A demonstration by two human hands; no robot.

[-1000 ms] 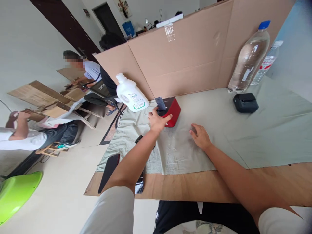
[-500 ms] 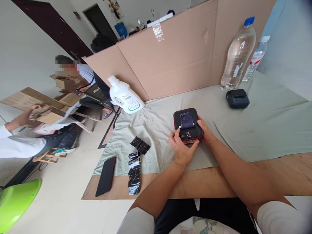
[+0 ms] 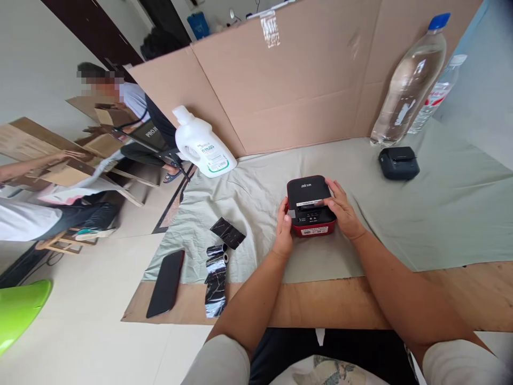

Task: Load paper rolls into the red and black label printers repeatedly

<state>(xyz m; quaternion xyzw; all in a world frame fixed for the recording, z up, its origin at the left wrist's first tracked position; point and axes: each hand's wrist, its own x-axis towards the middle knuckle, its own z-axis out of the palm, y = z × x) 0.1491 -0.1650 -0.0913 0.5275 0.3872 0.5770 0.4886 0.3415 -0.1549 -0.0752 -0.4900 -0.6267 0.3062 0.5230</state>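
Observation:
A black label printer (image 3: 308, 192) with a red lower body stands on the cloth in front of me. My left hand (image 3: 284, 232) is wrapped against its left side, thumb toward the front. My right hand (image 3: 347, 214) is over its right edge, with fingertips at the slot across the top. A thin dark strip (image 3: 319, 203), seen almost edge-on, runs along the slot to those fingertips. The white lettering on the printer's lid shows. To the left lie a dark marbled label piece (image 3: 227, 232) and a small roll of dark marbled label (image 3: 216, 286), partly unrolled.
A black phone (image 3: 165, 284) lies near the table's left corner. A white detergent bottle (image 3: 204, 147) leans by the cardboard screen (image 3: 292, 91). At the right are a second black device (image 3: 398, 163), a large water bottle (image 3: 412, 85) and a smaller one (image 3: 438, 99). Two seated people handle cardboard at left.
The dark strip no longer lies flat over the lid. My left hand has moved from the printer's front to its left side, and my right fingers have come up onto its top.

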